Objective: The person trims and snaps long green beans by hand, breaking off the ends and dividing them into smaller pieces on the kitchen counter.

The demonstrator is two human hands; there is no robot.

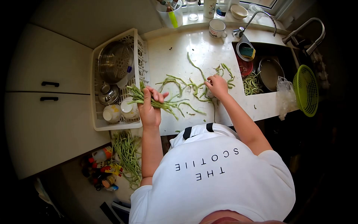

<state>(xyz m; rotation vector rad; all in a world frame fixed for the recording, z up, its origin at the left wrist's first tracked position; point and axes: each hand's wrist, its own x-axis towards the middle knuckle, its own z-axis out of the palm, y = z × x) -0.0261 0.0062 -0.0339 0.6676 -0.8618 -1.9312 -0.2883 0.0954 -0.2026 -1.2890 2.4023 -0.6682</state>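
My left hand (151, 106) is closed around a bunch of long green beans (164, 105), whose ends stick out on both sides of the fist. Over the white counter (175, 48), my right hand (217, 86) has its fingertips pinched together at a single long bean (196, 64) that stretches away toward the back. Several loose beans (175, 80) lie scattered between the two hands. A few shorter, curled pieces (228, 72) rest just beyond the right hand.
A white dish rack (95, 112) with pots and bowls stands at left. Below it lies a big heap of beans (127, 153) near bottles. At right, the sink (257, 93) holds cut beans and a pot, beside a green colander (305, 90). A mug (217, 28) stands at the back.
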